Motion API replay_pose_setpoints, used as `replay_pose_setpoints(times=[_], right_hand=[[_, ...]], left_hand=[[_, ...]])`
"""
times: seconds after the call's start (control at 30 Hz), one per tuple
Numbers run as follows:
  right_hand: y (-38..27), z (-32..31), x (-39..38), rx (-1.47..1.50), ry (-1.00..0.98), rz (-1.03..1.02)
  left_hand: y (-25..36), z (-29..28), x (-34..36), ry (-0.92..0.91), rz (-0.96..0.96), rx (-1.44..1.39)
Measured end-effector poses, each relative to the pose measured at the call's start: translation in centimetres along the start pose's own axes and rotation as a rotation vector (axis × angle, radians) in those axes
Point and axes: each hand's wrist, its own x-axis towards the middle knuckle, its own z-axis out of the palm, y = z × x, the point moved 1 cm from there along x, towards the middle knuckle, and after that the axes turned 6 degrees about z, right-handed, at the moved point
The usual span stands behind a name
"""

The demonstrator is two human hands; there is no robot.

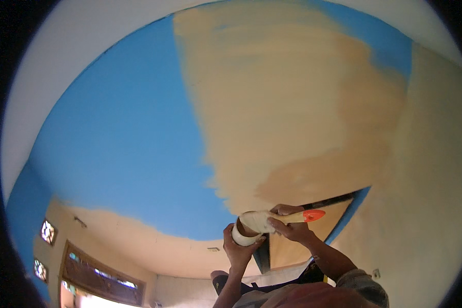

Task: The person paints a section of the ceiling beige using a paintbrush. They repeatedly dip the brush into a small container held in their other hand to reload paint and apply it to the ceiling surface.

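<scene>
My left hand point(237, 250) is closed round a white cylindrical container point(245, 237) with tan paint on its inside, held low in the middle of the head view. Just to its right, my right hand point(290, 226) grips a wide paintbrush point(292, 216) with a pale handle and red tip. The brush head lies at the container's mouth, its bristles smeared with light paint. The wall point(287, 102) behind my hands is part blue, part streaky beige, with darker damp-looking patches at the right.
A dark-framed panel point(305, 233) with blue edging sits behind my right arm. At lower left are two small patterned openings point(47, 231) and a wooden transom point(98, 272) over a bright doorway. A pale beige wall point(431, 143) fills the right side, under a white upper border point(51, 56).
</scene>
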Motion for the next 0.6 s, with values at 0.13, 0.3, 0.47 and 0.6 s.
replay_pose_setpoints(times=[0.13, 0.3, 0.47, 0.6], right_hand=[[1.1, 0.4, -0.7, 0.039, 0.03, 0.058], [1.7, 1.0, -0.4, 0.047, -0.036, 0.079], [2.7, 1.0, -0.1, 0.206, 0.094, 0.166], [2.3, -0.4, 1.7, 0.53, 0.372, 0.234]], left_hand=[[0.8, -0.5, -1.2, 0.056, 0.01, -0.016], [-2.0, -0.1, -1.4, 0.047, -0.012, -0.056], [-2.2, -0.2, -1.7, 0.065, -0.029, -0.124], [0.1, -1.3, -1.6, 0.019, -0.014, 0.002]])
